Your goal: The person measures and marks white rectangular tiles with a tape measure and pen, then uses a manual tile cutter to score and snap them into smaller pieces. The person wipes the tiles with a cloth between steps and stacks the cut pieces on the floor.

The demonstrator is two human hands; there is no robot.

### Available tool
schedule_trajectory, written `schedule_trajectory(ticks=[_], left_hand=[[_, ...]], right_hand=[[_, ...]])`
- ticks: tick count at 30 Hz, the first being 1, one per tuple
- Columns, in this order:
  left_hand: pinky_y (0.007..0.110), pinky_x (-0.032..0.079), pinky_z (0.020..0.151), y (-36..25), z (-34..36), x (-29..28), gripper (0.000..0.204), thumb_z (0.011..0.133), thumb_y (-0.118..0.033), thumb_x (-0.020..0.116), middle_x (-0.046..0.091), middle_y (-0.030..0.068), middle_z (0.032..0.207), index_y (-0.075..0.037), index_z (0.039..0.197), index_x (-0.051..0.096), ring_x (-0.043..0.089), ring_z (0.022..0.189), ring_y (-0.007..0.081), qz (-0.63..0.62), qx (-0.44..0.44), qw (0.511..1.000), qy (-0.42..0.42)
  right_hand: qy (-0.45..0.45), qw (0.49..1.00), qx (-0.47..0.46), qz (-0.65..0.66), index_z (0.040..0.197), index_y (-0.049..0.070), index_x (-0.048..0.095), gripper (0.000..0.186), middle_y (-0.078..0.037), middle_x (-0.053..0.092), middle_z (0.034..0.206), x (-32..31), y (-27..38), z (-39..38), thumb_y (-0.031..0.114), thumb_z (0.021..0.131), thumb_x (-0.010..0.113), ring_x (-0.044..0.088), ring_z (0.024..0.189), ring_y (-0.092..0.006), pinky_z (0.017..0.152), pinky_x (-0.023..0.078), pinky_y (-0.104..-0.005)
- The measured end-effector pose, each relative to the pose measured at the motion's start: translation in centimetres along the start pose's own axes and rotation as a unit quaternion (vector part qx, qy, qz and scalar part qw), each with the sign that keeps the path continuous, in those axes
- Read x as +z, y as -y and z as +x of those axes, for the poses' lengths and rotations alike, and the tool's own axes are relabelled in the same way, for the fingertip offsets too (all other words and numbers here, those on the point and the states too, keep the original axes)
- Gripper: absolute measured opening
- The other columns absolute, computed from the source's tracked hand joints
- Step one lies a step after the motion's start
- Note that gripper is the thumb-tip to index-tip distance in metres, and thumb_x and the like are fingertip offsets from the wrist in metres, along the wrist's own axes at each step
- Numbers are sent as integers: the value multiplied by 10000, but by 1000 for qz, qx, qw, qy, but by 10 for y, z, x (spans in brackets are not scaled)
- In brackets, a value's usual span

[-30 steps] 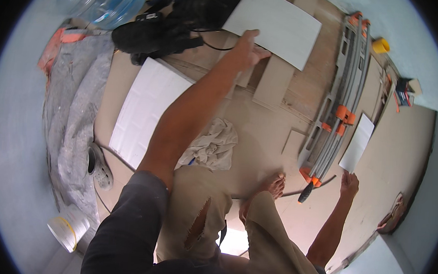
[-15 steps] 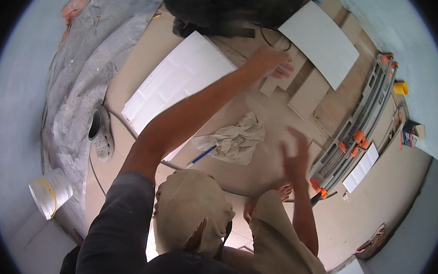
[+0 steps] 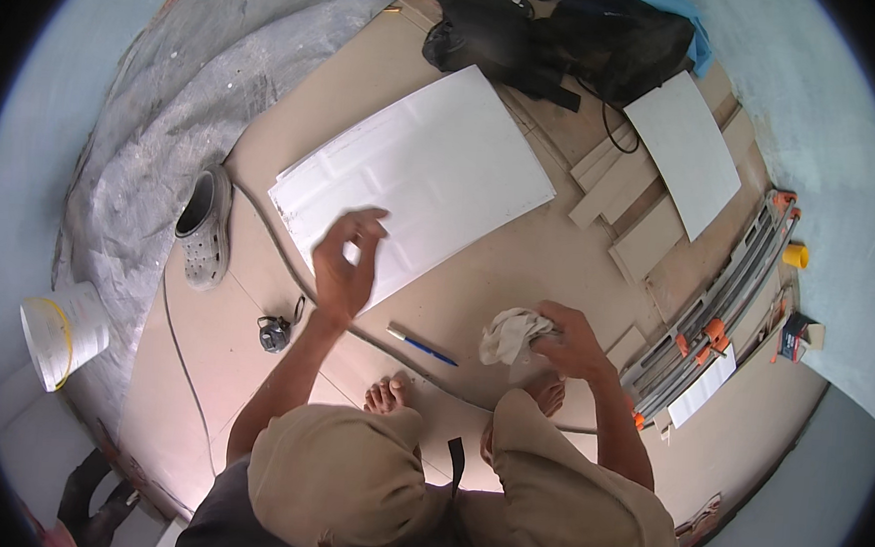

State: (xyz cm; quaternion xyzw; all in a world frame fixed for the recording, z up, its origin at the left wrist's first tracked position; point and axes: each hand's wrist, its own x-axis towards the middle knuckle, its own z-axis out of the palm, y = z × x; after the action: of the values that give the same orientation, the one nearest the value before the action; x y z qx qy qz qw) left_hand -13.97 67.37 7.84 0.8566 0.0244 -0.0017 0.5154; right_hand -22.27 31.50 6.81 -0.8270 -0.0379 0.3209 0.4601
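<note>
My left hand [image 3: 348, 258] hovers over the left end of the white sheet stack [image 3: 425, 152], its fingers curved and blurred at the tips; I cannot tell whether they meet. My right hand [image 3: 574, 337] grips a crumpled off-white cloth [image 3: 509, 335] over the beige floor [image 3: 457, 275]. A blue-and-white pen [image 3: 421, 344] lies between my hands, and a small dark object [image 3: 274, 334] with a looped strap sits below left of my left hand.
A grey clog [image 3: 204, 234], plastic sheet [image 3: 201, 48] and white bucket [image 3: 63, 336] are left. A black bag [image 3: 612, 39] lies at the back; beige planks [image 3: 640, 246], a white sheet [image 3: 681, 148], an orange-grey tile cutter [image 3: 705, 330] and a yellow cup [image 3: 795, 255] are right.
My left hand came down and back from the loose sheet to the stack. My right hand left the narrow sheet by the tile cutter and took hold of the cloth from the floor.
</note>
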Motion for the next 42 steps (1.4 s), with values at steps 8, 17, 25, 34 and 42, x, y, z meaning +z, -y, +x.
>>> schedule_trajectory(ticks=[8,17,25,34,42], left_hand=[[357,547,880,-24,-63,70,359,1002,-172,677,721,128,1206,-33,1325,602,683,1057,232,-334,-191,921,64],[581,338,1204,40,-32,35,553,971,-292,736,472,246,1588,-91,1467,595,384,1523,398,284,80,948,-120],[580,321,1227,88,128,15,562,1063,-279,573,399,149,1681,-140,1598,468,353,1554,353,352,48,933,-61],[561,374,1210,78,25,34,442,1008,-222,636,598,181,1472,-129,1440,656,519,1433,333,403,179,897,39],[537,298,1255,72,4,53,612,973,-105,624,487,141,1616,-79,1568,485,346,1569,334,206,186,956,92]], right_hand=[[-73,993,-44,87,1489,16,502,620,-202,664,1318,11,126,102,203,931,697,649,1211,-327,1054,494,-420],[-173,942,-259,-126,1588,73,423,619,-222,416,1606,57,109,126,239,1031,634,378,1498,-400,1229,331,-499],[-199,963,-180,26,1408,57,604,414,-206,496,1548,70,95,120,238,1038,643,500,1411,-379,1177,408,-473],[-223,955,-197,14,1328,40,662,307,-158,634,1415,56,78,106,187,1062,617,609,1296,-281,1067,499,-409],[-213,957,-190,45,1321,25,656,300,-142,684,1334,60,88,112,168,1061,613,641,1243,-251,1047,507,-386]])
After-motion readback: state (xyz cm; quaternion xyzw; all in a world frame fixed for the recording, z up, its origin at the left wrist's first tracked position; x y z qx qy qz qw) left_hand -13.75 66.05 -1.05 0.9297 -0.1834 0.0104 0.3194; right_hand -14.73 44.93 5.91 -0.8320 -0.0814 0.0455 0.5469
